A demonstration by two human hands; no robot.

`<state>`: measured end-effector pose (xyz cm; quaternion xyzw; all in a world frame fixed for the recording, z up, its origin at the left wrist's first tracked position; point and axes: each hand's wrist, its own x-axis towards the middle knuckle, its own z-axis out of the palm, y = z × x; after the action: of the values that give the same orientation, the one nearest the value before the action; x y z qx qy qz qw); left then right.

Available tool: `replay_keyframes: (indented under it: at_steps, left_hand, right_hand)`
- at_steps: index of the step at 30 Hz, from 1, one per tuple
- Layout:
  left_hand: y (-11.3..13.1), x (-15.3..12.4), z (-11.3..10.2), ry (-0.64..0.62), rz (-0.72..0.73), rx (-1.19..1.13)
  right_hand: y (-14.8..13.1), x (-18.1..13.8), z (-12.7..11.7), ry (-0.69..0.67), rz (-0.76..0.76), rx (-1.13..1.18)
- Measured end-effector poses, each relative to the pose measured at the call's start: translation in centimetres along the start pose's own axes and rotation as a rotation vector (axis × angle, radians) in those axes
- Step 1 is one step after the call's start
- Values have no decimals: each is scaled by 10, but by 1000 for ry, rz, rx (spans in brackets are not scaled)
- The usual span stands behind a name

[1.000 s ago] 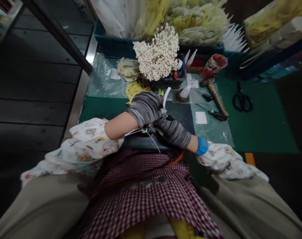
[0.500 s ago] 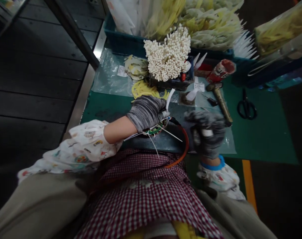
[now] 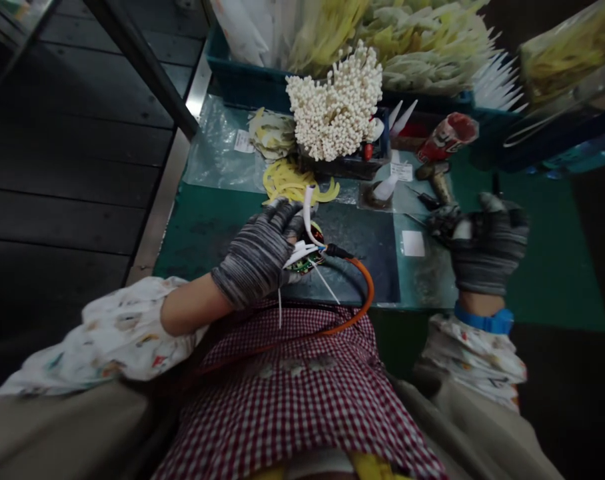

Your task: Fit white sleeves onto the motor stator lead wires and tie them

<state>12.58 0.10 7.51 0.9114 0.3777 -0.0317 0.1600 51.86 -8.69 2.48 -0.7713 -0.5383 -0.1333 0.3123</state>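
Observation:
My left hand (image 3: 262, 250), in a grey striped glove, is closed on a round wire-wound motor part (image 3: 302, 261) with a green board and copper windings. White ties trail from it, and a white sleeve (image 3: 308, 210) stands up beside the fingers. A thick orange cable (image 3: 367, 280) with a black end runs from the part down over the apron. Well to the right, my gloved right hand (image 3: 490, 247) reaches palm down over the scissors (image 3: 496, 183), of which only a dark tip shows. Its fingers look apart and partly cover the hammer's handle.
Behind the part lie yellow sleeves (image 3: 287, 181) and a bundle of white-tipped sticks (image 3: 335, 107). A hammer (image 3: 435, 175), a red can (image 3: 450, 137) and a white square (image 3: 413, 243) lie to the right. Teal bins (image 3: 242, 83) line the back.
My right hand has moved right, from beside the cable to over the scissors. My left hand has shifted left and down and turned, still holding the part; the white sleeve is now more upright.

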Motion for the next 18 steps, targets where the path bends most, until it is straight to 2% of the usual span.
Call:
replay_keyframes:
  at_steps: [2,3,6,8,10,12,15,18]
  left_hand:
    - [-3,-5,7,62,-19,-34]
    - [-3,-8,10,92,-20,-54]
    - [-3,-14,15,173,-24,-106]
    - [-2,-17,18,215,-35,-131]
    - [-1,-19,20,237,-47,-142]
    - [0,-19,21,231,-58,-137]
    - [3,-16,21,209,-48,-127]
    - [3,-12,22,252,-9,-123]
  right_hand:
    - [-36,-20,-10,14,-104,126]
    - [-58,-31,-15,-37,-124,222]
    - [-121,-60,-23,-423,-240,463]
    - [-151,-74,-18,-649,-288,533]
    - [-168,-85,-8,-675,-317,553]
    - [-174,-94,3,-608,-332,529]
    - [-171,-104,15,-587,-318,469]
    - [-166,-113,23,-599,-270,467]
